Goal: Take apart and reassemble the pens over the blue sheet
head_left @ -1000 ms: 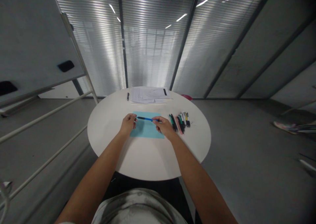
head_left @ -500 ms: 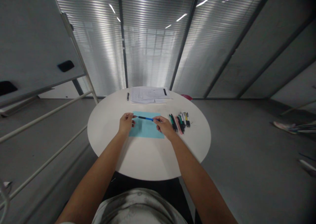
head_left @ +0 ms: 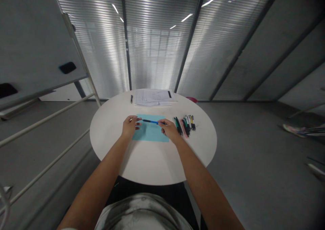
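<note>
A blue pen with a dark grip section is held roughly level above a light-blue sheet. My right hand pinches its right end between thumb and fingertips. At the thin tip end, my left hand has thumb and index finger closed, with the other fingers loosely spread below. Whether the left fingers hold the tip itself or a small part at it is too small to tell. Just right of my right hand, several pens and markers in black, green, pink, white and yellow lie side by side.
The round white table carries a stack of printed papers at its far side, with a dark pen left of it. A whiteboard on a white tubular frame stands at left. Glass panels with blinds rise behind.
The pen and my right hand have shifted very slightly right. My left fingers have opened out a little below the pinch; the rest looks the same.
</note>
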Available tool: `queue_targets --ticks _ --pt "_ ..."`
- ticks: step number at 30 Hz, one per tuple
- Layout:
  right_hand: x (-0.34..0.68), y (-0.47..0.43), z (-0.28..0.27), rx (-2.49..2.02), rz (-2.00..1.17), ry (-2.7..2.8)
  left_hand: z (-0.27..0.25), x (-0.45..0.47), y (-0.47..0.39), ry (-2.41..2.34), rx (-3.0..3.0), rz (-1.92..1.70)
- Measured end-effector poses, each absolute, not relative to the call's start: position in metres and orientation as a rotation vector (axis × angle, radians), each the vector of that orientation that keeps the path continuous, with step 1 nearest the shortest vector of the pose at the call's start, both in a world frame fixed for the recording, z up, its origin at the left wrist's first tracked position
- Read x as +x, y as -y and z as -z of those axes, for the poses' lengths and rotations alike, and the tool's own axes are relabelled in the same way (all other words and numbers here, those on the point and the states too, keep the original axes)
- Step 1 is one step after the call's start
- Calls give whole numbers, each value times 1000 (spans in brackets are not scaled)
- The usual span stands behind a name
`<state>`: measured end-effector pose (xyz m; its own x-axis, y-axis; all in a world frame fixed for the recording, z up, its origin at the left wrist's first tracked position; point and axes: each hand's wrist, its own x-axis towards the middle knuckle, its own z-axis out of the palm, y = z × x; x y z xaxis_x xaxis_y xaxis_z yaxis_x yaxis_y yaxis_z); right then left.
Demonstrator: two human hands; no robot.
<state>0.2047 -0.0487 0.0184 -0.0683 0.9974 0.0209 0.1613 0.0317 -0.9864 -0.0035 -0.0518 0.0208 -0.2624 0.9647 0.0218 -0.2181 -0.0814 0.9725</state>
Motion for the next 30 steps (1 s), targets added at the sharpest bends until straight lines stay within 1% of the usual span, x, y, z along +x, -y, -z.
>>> queue_targets --ticks 9,23,30 --pt "206 46 -16 -1266 -1152 1395 -15 -7 46 -1327 1029 -1637" --pt "216 31 1 -1277 -1028 1347 -9 -13 41 -1352 958 -1650" --pt "222 29 -4 -1248 -960 1215 -12 -15 42 -1433 948 -1639"
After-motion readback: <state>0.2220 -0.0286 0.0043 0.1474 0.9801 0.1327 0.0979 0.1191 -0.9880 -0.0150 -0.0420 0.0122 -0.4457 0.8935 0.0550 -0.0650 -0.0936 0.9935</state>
